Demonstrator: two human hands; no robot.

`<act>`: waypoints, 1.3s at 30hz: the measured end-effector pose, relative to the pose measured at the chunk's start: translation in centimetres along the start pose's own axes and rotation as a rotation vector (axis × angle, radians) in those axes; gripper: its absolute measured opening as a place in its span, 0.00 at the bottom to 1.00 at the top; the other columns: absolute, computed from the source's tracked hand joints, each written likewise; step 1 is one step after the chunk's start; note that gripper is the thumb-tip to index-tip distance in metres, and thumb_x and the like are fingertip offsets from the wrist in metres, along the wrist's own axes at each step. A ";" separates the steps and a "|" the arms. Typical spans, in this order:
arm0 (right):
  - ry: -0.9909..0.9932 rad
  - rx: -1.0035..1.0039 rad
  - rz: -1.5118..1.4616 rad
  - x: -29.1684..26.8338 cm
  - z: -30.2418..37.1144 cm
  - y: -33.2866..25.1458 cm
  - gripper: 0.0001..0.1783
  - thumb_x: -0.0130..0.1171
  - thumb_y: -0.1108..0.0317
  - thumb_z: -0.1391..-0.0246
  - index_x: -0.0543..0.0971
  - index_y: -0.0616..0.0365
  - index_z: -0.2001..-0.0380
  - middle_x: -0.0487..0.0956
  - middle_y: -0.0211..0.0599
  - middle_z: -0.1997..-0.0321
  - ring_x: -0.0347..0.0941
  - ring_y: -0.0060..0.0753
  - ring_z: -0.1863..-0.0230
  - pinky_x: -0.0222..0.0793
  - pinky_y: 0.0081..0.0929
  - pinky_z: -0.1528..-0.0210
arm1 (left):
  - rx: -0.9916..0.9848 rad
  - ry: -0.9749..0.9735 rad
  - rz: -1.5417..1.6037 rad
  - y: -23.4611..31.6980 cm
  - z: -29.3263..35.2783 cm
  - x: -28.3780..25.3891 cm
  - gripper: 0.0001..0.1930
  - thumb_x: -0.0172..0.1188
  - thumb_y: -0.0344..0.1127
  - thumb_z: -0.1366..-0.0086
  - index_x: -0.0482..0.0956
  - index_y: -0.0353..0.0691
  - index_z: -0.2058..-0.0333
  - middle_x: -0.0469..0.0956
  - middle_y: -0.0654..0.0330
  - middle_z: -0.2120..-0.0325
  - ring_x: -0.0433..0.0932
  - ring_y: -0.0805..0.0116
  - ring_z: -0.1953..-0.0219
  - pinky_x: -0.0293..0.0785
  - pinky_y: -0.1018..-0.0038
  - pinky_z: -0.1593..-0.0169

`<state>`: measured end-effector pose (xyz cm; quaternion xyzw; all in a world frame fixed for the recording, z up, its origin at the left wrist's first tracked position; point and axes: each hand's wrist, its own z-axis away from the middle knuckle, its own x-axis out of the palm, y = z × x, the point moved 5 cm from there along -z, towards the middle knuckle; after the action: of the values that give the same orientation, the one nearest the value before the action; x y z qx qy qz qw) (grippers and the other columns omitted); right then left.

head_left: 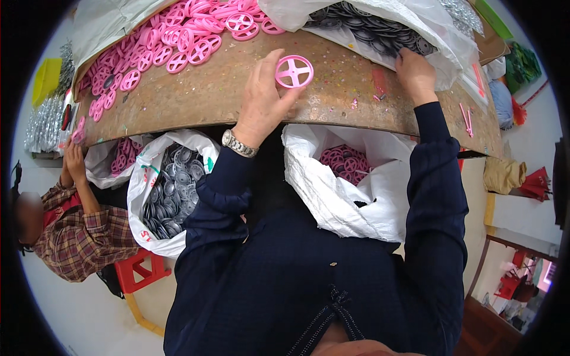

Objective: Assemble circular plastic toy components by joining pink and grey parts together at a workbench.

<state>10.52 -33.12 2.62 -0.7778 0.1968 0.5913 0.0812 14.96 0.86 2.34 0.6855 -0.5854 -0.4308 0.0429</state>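
Left hand (261, 98) pinching pink wheel (294, 71) at fingertips, right hand (415, 74) curled among grey discs (368, 29), well apart

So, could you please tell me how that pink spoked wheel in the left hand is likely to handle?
The pink spoked wheel is probably stiff and light: the left hand pinches it by the rim alone and it keeps its shape. Being round, it could roll if set on edge; laid flat, it likely stays put.
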 end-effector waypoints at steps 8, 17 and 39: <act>0.144 0.041 -0.846 -3.1 3.1 -0.9 0.13 0.60 0.59 0.41 0.79 0.58 0.62 0.81 0.31 0.72 0.77 0.27 0.72 0.71 0.27 0.69 | 0.015 -0.063 0.102 1.5 0.9 1.6 0.39 0.71 0.34 0.48 0.61 0.37 0.39 0.72 0.45 0.52 0.75 0.48 0.52 0.73 0.60 0.50; -0.435 0.181 -1.624 -3.7 9.4 -9.3 0.08 0.59 0.61 0.38 0.77 0.54 0.65 0.76 0.20 0.66 0.71 0.12 0.66 0.68 0.14 0.62 | 0.186 -0.095 0.079 4.8 1.5 2.6 0.41 0.71 0.31 0.49 0.60 0.39 0.38 0.72 0.45 0.50 0.75 0.47 0.52 0.76 0.60 0.53; -0.073 0.049 -1.757 -6.0 11.9 -12.0 0.12 0.58 0.77 0.41 0.73 0.64 0.54 0.80 0.34 0.58 0.76 0.19 0.58 0.72 0.17 0.56 | -0.629 -0.177 1.082 4.0 2.8 4.4 0.12 0.56 0.31 0.30 0.71 0.33 0.50 0.79 0.61 0.66 0.79 0.79 0.74 0.76 0.83 0.73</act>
<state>3.48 -16.70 3.61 -0.6266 -0.4631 0.3350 0.5298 9.80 -2.82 0.47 0.2091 -0.6959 -0.5546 0.4056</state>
